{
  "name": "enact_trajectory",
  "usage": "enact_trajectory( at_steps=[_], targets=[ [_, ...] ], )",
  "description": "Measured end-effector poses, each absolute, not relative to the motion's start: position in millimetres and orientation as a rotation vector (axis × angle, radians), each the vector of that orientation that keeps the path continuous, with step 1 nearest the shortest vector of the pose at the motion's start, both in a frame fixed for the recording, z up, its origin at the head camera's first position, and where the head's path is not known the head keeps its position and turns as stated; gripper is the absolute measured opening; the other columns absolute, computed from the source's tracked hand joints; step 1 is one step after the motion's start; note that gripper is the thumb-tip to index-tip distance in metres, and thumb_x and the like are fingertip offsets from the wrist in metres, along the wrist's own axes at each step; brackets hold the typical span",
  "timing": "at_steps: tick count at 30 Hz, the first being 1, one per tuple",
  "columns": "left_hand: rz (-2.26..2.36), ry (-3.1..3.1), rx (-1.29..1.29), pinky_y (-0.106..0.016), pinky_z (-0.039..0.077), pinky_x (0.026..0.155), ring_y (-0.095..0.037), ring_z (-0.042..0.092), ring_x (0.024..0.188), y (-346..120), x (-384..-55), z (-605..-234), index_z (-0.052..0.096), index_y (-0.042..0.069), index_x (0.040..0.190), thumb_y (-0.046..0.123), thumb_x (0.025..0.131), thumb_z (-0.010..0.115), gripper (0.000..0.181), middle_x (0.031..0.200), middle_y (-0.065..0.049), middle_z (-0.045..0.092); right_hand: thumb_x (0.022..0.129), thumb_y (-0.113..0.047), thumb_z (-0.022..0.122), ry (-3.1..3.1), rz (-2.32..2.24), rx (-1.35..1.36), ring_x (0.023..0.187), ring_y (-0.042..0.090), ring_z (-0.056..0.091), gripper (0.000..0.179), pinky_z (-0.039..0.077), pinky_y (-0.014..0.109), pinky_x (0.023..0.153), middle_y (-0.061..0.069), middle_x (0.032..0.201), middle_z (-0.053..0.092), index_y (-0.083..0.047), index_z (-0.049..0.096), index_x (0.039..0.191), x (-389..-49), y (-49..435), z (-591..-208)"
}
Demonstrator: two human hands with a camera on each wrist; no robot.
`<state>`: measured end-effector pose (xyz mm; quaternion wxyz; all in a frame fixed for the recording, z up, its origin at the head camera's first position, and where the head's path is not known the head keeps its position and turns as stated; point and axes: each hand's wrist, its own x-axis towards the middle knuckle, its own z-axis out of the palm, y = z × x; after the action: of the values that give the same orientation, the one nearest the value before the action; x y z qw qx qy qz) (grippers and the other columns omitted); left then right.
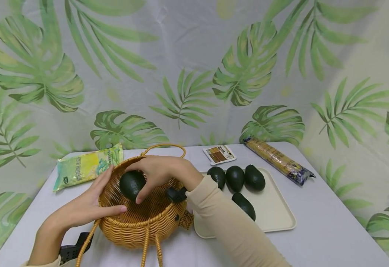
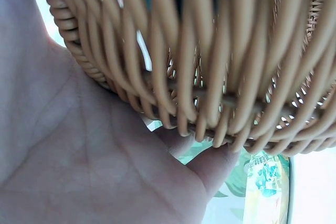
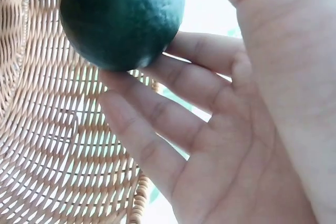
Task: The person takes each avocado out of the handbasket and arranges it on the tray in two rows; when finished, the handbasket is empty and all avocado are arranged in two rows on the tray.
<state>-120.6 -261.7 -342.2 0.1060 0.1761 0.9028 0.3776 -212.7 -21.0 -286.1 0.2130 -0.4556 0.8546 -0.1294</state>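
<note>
A dark green avocado (image 1: 132, 184) is held in the fingers and thumb of my right hand (image 1: 160, 170), inside the mouth of a round wicker basket (image 1: 127, 233). In the right wrist view, the fingers bend around the lower side of the avocado (image 3: 123, 19), with woven wall behind it. My left hand (image 1: 82, 207) grips the basket's left side, its thumb across the rim. Its palm lies close to the weave (image 2: 210, 77) in the left wrist view. Several more avocados (image 1: 235, 178) lie on a cream tray (image 1: 276, 213) to the right, partly behind my right sleeve.
A green and yellow packet (image 1: 85, 167) lies behind the basket at left. At the back are a small brown and white sachet (image 1: 220, 154) and a long packet (image 1: 277, 158), toward the right. Thin handles (image 1: 146, 246) hang at the basket's front. A leaf-patterned curtain (image 1: 187, 74) stands behind the table.
</note>
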Motion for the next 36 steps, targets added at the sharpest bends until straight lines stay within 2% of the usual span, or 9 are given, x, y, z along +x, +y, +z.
enact_trajectory(
  at_steps=[7, 20, 23, 27, 28, 30, 34, 36],
  targets=[
    [1.1, 2.664, 0.514, -0.083, 0.02, 0.106, -0.056, -0.001, 0.153, -261.0, -120.2, -343.0, -0.016, 0.029, 0.164, 0.042, 0.09, 0.078, 0.121, 0.171, -0.022, -0.011, 0.081, -0.051, 0.086, 2.38, -0.342, -1.319, 0.117, 0.003, 0.06, 0.094, 0.049, 0.018, 0.092, -0.007, 0.143, 0.059, -0.016, 0.044, 0.158, -204.1, -14.3, -284.7],
    [1.08, 2.662, 0.511, -0.085, 0.019, 0.105, -0.053, -0.007, 0.155, -261.0, -121.4, -340.3, -0.018, 0.034, 0.163, 0.041, 0.09, 0.078, 0.121, 0.171, -0.019, -0.014, 0.081, -0.05, 0.086, 2.42, -0.37, -1.343, 0.119, 0.003, 0.059, 0.096, 0.048, 0.017, 0.095, -0.006, 0.148, 0.056, -0.014, 0.042, 0.158, -196.4, 2.1, -281.4],
    [1.079, 2.663, 0.506, -0.084, 0.019, 0.105, -0.053, -0.006, 0.155, -261.4, -120.9, -340.2, -0.018, 0.034, 0.163, 0.041, 0.09, 0.078, 0.121, 0.171, -0.019, -0.014, 0.081, -0.048, 0.087, 2.415, -0.403, -1.352, 0.111, 0.002, 0.061, 0.096, 0.048, 0.017, 0.093, -0.004, 0.147, 0.057, -0.012, 0.042, 0.158, -194.7, 5.7, -280.4],
    [1.08, 2.671, 0.499, -0.085, 0.019, 0.104, -0.054, -0.006, 0.154, -262.9, -120.6, -339.9, -0.018, 0.034, 0.163, 0.04, 0.09, 0.078, 0.121, 0.171, -0.02, -0.014, 0.082, -0.046, 0.087, 2.411, -0.435, -1.353, 0.086, 0.002, 0.066, 0.096, 0.049, 0.017, 0.087, -0.004, 0.141, 0.06, -0.011, 0.04, 0.159, -191.1, 10.4, -277.7],
    [1.081, 2.667, 0.497, -0.085, 0.019, 0.104, -0.054, -0.006, 0.154, -263.1, -120.5, -339.8, -0.018, 0.035, 0.163, 0.041, 0.09, 0.078, 0.121, 0.171, -0.02, -0.014, 0.082, -0.046, 0.087, 2.417, -0.439, -1.359, 0.085, 0.002, 0.065, 0.097, 0.05, 0.017, 0.087, -0.004, 0.141, 0.06, -0.012, 0.04, 0.159, -190.1, 12.2, -277.8],
    [1.085, 2.658, 0.494, -0.085, 0.018, 0.104, -0.054, -0.007, 0.154, -263.0, -120.3, -339.9, -0.018, 0.035, 0.163, 0.041, 0.091, 0.078, 0.12, 0.171, -0.019, -0.015, 0.082, -0.048, 0.086, 2.434, -0.449, -1.363, 0.091, 0.003, 0.066, 0.097, 0.05, 0.018, 0.09, -0.005, 0.144, 0.058, -0.013, 0.04, 0.16, -188.1, 16.6, -278.7],
    [1.082, 2.65, 0.491, -0.084, 0.017, 0.105, -0.054, -0.008, 0.154, -261.8, -120.5, -340.1, -0.018, 0.031, 0.163, 0.043, 0.09, 0.078, 0.121, 0.171, -0.02, -0.015, 0.08, -0.053, 0.086, 2.496, -0.496, -1.393, 0.118, 0.005, 0.06, 0.096, 0.048, 0.022, 0.101, -0.005, 0.153, 0.053, -0.016, 0.044, 0.158, -184.6, 27.6, -282.2],
    [1.075, 2.656, 0.493, -0.084, 0.018, 0.106, -0.054, -0.006, 0.154, -261.2, -121.1, -339.9, -0.018, 0.03, 0.164, 0.043, 0.09, 0.078, 0.121, 0.171, -0.02, -0.014, 0.079, -0.053, 0.086, 2.521, -0.529, -1.41, 0.126, 0.007, 0.058, 0.095, 0.048, 0.024, 0.104, -0.006, 0.154, 0.053, -0.017, 0.045, 0.157, -183.5, 33.4, -283.1]
  ],
)
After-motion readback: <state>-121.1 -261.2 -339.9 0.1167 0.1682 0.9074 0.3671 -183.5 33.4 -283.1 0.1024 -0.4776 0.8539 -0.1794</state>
